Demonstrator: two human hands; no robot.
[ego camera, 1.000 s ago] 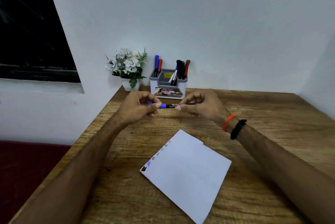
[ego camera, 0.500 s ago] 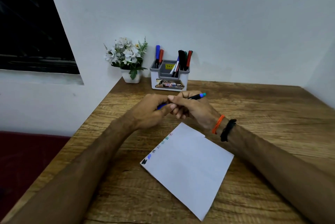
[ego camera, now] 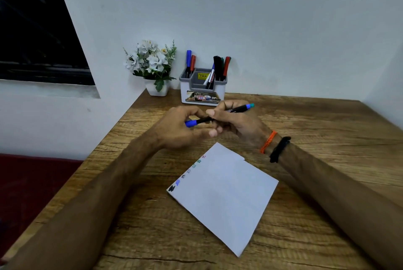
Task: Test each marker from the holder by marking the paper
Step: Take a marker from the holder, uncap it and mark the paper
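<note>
Head view, left hand: the left hand (ego camera: 174, 130) curls its fingers round the blue cap (ego camera: 190, 123) end of the marker (ego camera: 220, 115), thumb and forefinger pinching it.
Head view, right hand: the right hand (ego camera: 237, 121) grips the black barrel of the same marker just beside the left hand; the teal-tipped end sticks out past its knuckles, tilted up and away.
Wrist: an orange band (ego camera: 267, 142) and a black band (ego camera: 279, 149) sit on the right wrist.
Paper: the paper (ego camera: 226, 195) lies on the wooden table (ego camera: 316, 215) below and nearer than both hands, a row of small coloured test marks along its left edge.
Holder: the holder (ego camera: 202, 86) stands beyond the hands against the wall, with blue, red, black and green markers upright in it.
Writing: a yellow price sticker (ego camera: 202, 75) inside reads roughly "49.00"; the front label is too blurred to read in full.
Plant: a white flower pot (ego camera: 156, 66) stands left of the holder.
</note>
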